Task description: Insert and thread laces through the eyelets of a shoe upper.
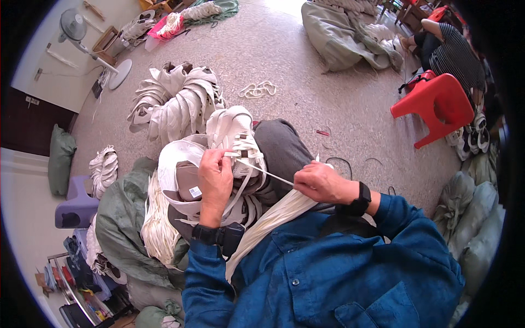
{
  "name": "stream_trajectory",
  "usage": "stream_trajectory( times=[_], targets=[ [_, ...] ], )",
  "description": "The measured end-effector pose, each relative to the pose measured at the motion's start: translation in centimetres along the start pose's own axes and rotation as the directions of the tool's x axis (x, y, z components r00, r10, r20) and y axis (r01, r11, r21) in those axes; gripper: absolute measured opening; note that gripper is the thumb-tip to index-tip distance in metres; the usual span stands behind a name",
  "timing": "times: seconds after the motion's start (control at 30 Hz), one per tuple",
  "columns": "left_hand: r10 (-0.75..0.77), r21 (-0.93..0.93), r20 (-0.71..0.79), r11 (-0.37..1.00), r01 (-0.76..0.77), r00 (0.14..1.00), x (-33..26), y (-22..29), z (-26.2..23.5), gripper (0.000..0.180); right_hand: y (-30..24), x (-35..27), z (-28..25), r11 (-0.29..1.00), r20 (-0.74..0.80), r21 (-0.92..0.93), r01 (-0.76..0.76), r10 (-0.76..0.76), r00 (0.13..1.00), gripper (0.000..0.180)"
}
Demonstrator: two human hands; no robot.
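head view: in the centre of the frame, a white shoe (234,124), toe toward the top, lies beside a dark grey trouser leg (284,145). the left hand (216,177), at the shoe's eyelets, pinches a short flat white strip between thumb and fingers; whether this is the lace's own end cannot be told. the right hand (322,183), right of centre, is closed on the white lace (273,175), which runs straight from the eyelets to its fingers. below it, a bundle of white laces (273,221) slants across the lap; a second bundle (158,224) hangs left of centre over a green sack (123,218). upper left of centre, stacked shoes (183,104) form curved rows on the floor (262,44), near a loose lace (258,89). at upper right stands a red stool (440,104).
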State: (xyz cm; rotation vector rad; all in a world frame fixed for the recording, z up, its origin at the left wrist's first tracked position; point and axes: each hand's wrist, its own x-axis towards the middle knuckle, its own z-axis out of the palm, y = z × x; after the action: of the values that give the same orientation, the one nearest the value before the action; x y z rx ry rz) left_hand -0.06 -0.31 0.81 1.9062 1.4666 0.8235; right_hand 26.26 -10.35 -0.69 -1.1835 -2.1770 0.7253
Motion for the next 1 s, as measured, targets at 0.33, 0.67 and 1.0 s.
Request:
stream_trajectory(
  times=[0.33,0.67,1.0],
  targets=[
    [0.388,0.569,0.211,0.698,-0.436,0.897,-2.4,3.4,2.1,0.03,-1.4,2.0,3.6,0.954,0.146,0.23,0.193,-0.23,0.962,0.016],
    [0.438,0.562,0.04,0.733,-0.383,0.898,-1.0,1.4,5.0,0.022,-0.9,1.9,4.0,0.977,0.143,0.138,0.162,-0.182,0.973,0.016],
    [-0.048,-0.691,0.072,0.718,0.085,0.996,-1.2,4.5,-3.9,0.016,0.0,0.0,-3.2,0.807,0.123,0.552,-0.211,0.172,0.977,0.022]
  ],
)
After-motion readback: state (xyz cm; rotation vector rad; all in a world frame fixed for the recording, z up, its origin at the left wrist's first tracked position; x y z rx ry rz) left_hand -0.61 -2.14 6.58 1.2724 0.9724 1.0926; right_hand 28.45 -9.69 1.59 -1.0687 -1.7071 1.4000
